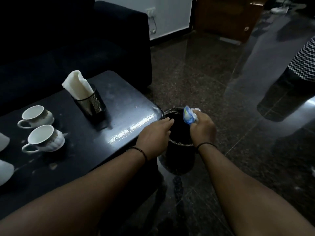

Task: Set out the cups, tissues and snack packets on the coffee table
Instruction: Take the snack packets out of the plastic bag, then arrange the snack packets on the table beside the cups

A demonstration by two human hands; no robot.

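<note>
Two white cups (40,132) stand on the left of the dark coffee table (122,106), handles toward me. White tissues (77,86) stick up from a black mesh holder (91,106) at the table's middle. My right hand (202,128) grips a blue snack packet (188,115) together with a bit of white paper, above a black bin (179,159) beside the table's right corner. My left hand (155,135) lies flat with straight fingers at the table's right edge, fingertips over the bin's rim.
A dark sofa (68,40) runs behind the table. White paper pieces (4,171) lie at the table's left edge. Another person's leg (289,92) stands on the glossy stone floor at the right. A wooden cabinet (225,19) is at the back.
</note>
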